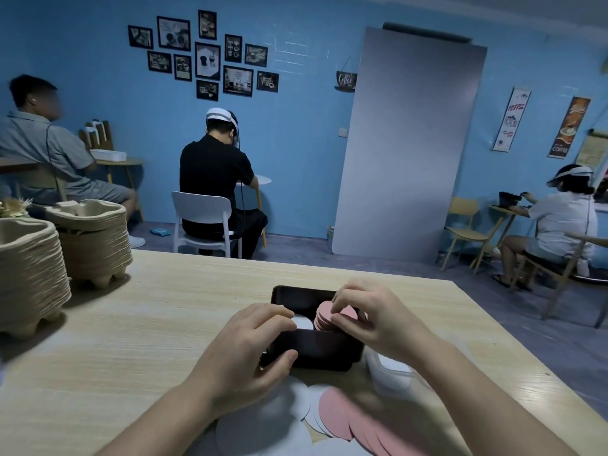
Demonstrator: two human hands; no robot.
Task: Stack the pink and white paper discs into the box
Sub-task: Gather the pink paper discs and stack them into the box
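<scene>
Head view, black box [317, 352] long axis left-right on counter [158, 324], pink discs [324, 317] on edge inside, right hand [371, 320] fingers pinching them, left hand [243, 350] gripping near wall.

Dim indoor light w/ a cool blue cast; diffuse, from above. Brightest area is the grey panel [411, 143] on the far wall: soft sheen, no hard glare. Table [131, 340] evenly lit, w/ soft shadows at the foot of the tray stacks [33, 268] & under left hand [243, 350] and right hand [371, 320]. Black box [322, 348] has faint gloss on its near wall; pink discs [324, 320] inside lose edge detail. Corners darken, esp. left side. Wide-angle bend: panel & table edges lean outward. Loose discs [345, 417] at bottom edge blurred; bg people soft.
</scene>
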